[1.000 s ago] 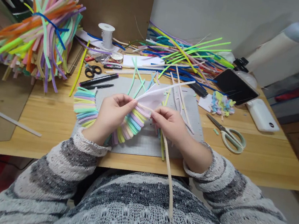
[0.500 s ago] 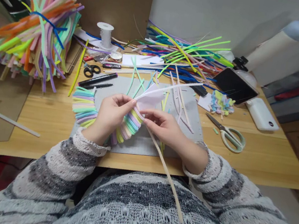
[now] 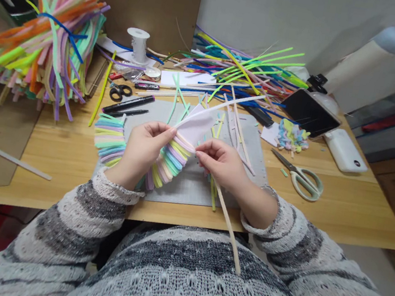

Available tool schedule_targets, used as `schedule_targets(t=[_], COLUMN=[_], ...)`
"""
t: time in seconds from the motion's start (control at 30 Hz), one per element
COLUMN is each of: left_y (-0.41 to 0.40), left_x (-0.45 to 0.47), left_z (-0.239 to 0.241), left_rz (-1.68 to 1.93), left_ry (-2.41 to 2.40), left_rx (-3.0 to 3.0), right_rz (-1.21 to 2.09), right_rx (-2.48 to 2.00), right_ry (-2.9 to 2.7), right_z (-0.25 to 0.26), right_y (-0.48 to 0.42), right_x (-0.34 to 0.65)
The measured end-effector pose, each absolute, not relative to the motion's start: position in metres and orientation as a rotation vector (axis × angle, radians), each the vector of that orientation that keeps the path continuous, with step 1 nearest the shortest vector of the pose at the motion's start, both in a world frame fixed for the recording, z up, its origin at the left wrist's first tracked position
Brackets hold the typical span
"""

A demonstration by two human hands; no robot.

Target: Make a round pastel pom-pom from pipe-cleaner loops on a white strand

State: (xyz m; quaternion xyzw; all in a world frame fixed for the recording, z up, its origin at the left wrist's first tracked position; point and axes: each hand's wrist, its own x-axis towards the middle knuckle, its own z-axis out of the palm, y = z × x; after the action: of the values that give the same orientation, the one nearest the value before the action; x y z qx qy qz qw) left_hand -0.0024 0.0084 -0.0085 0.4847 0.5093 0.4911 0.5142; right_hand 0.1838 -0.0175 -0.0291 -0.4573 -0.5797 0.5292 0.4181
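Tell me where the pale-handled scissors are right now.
In the head view, the pale-handled scissors lie on the table, right of the grey mat and the right hand.

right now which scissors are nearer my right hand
The pale-handled scissors, on the wooden table to the right of your right hand. The black-handled scissors lie farther off, past the grey mat's far left corner.

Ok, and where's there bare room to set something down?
Desktop right of the green-handled scissors, in front of the white power bank; also a patch between the glue stick and gray mat. Crowded: the back, under the pipe cleaner pile, and mid-mat around the looped pipe cleaners.
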Motion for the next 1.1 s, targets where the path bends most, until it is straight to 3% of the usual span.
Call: schedule_targets(t=[0.7,0.93,1.1], left_y=[0.004,-0.007,-0.003], left_x=[-0.012,-0.018,-0.020], left_z=[0.004,0.018,0.020], left_rz=[1.014,0.739,0.630], left_ry=[0.946,0.713,0.698], left_rx=[1.320,1.756,2.006], right_rz=[1.579,2.222,2.333], right_rx=[-1.156,-1.155,-1.224], right_ry=[-1.720,-1.857,-1.796], right_z=[0.007,0.030,0.033], right_y=[-0.009,0.010,0.023], right_x=[0.205,0.209,0.201])
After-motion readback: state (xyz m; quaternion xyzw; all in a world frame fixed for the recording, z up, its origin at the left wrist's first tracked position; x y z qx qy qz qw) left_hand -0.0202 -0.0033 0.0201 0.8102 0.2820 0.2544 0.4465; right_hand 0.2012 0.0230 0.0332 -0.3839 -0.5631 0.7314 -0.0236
